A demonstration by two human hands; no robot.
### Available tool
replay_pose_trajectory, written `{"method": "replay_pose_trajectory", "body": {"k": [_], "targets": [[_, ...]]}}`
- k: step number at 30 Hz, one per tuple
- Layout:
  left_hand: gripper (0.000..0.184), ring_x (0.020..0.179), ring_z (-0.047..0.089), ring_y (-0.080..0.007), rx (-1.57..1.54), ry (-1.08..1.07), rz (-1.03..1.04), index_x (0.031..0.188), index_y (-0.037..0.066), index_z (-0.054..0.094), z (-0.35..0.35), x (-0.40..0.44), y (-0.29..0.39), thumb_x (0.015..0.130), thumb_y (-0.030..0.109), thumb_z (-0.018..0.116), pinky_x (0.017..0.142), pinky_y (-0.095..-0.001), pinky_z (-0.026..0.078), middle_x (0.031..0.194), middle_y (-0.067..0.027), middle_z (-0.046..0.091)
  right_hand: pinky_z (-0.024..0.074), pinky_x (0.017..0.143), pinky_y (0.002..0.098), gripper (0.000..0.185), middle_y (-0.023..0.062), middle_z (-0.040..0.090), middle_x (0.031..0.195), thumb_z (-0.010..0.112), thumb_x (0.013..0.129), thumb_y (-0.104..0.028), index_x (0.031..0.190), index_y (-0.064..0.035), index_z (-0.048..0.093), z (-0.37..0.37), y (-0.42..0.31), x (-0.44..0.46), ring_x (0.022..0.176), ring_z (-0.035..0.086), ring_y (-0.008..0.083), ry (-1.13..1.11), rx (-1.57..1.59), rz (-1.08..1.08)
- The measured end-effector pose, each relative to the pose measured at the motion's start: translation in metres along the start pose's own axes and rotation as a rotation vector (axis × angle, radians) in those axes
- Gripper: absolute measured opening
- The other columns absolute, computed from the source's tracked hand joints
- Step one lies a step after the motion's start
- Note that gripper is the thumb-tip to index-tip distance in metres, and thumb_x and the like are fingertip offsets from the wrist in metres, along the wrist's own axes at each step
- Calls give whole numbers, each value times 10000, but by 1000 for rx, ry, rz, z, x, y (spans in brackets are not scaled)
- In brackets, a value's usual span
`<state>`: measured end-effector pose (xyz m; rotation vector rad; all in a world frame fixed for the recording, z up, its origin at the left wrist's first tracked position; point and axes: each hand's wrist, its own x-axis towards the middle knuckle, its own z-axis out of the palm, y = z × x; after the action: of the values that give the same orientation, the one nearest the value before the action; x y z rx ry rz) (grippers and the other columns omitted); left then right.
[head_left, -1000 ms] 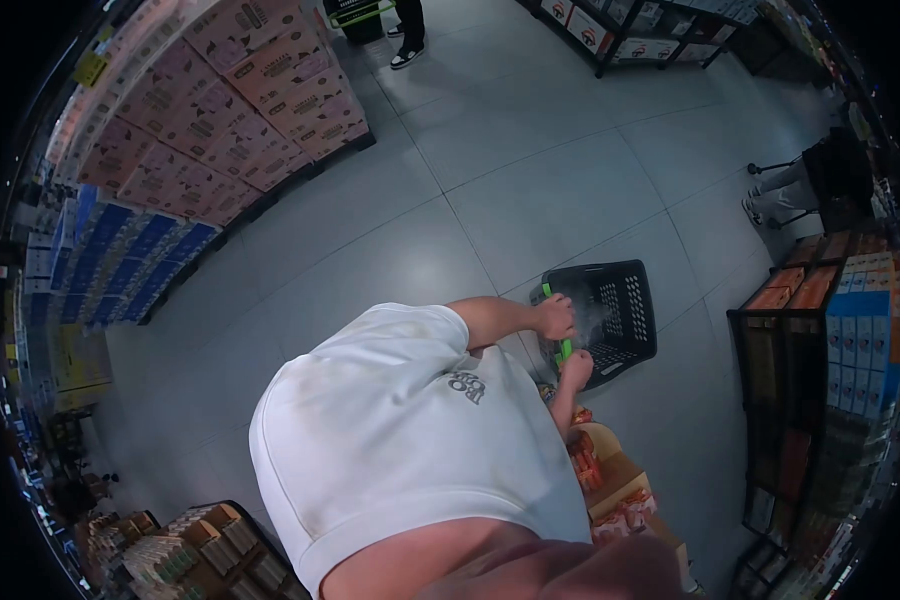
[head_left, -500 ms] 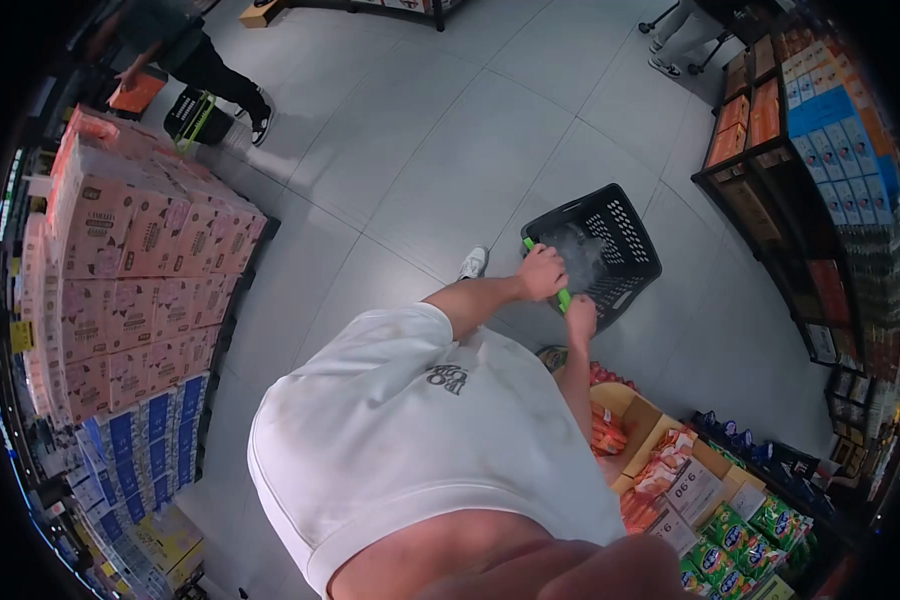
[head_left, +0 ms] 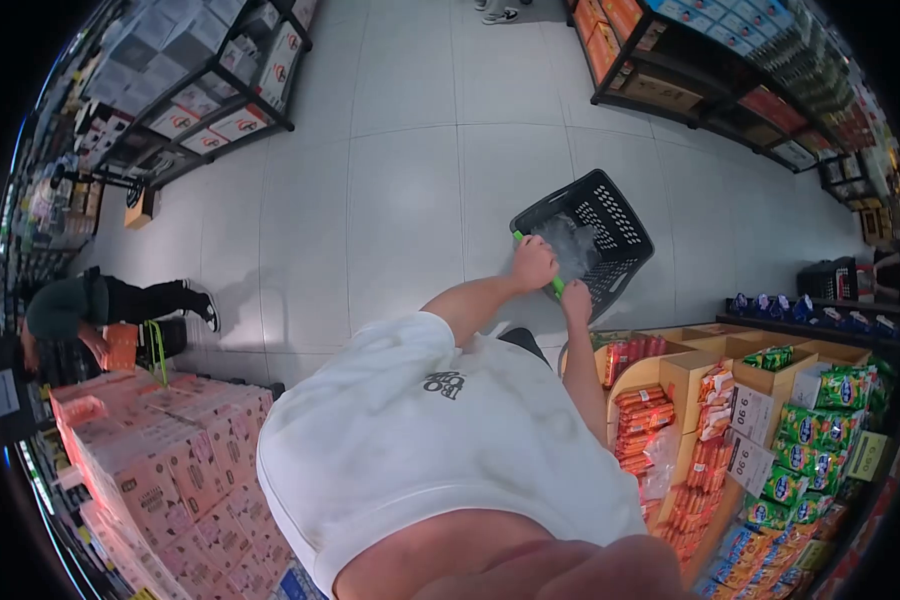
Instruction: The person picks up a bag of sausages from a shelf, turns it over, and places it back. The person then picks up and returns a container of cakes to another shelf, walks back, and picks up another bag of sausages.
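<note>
A black shopping basket (head_left: 625, 215) with perforated sides stands tilted in front of me, above the floor or on it; I cannot tell which. My left hand (head_left: 536, 262) is closed around its green handle (head_left: 558, 286), near the middle. Beside it, my right hand (head_left: 576, 299) grips the lower right end of the same handle. Inside the basket lies something crumpled and clear, like a plastic bag (head_left: 573, 243). Close to my right forearm is a wooden display bin (head_left: 678, 385) with red-orange packaged sausages (head_left: 642, 420).
Green snack packs (head_left: 820, 425) and price cards (head_left: 750, 410) fill the right display. Stacked pink cartons (head_left: 180, 470) stand at left, with a person in dark clothes (head_left: 90, 305) beyond. Shelves (head_left: 220, 90) rise at far left, more shelving (head_left: 710, 110) at far right. Grey tiled floor (head_left: 400, 190) lies ahead.
My view has swung to the right, so the pink cartons and the other person shift down and left. The sausage display comes further into view. Both hands stay on the basket handle.
</note>
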<state>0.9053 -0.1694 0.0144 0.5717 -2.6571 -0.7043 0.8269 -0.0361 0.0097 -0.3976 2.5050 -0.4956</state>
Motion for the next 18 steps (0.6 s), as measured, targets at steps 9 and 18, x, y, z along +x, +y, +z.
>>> {"method": "replay_pose_trajectory", "body": {"k": [9, 18], "targets": [[219, 923, 560, -243, 47, -62, 183, 681, 50, 694, 19, 98, -7, 744, 211, 560, 908, -399, 394, 805, -60, 665, 493, 808, 484, 465, 254, 653, 1011, 357, 926, -359, 1021, -15, 655, -14, -3, 73, 930, 640, 408, 47, 207, -49], [254, 877, 564, -265, 165, -168, 338, 663, 25, 691, 62, 202, 19, 761, 206, 544, 853, -399, 435, 785, -93, 660, 488, 638, 325, 265, 92, 614, 808, 561, 926, -237, 1055, -12, 612, -63, 34, 121, 689, 605, 156, -115, 1085, -21]]}}
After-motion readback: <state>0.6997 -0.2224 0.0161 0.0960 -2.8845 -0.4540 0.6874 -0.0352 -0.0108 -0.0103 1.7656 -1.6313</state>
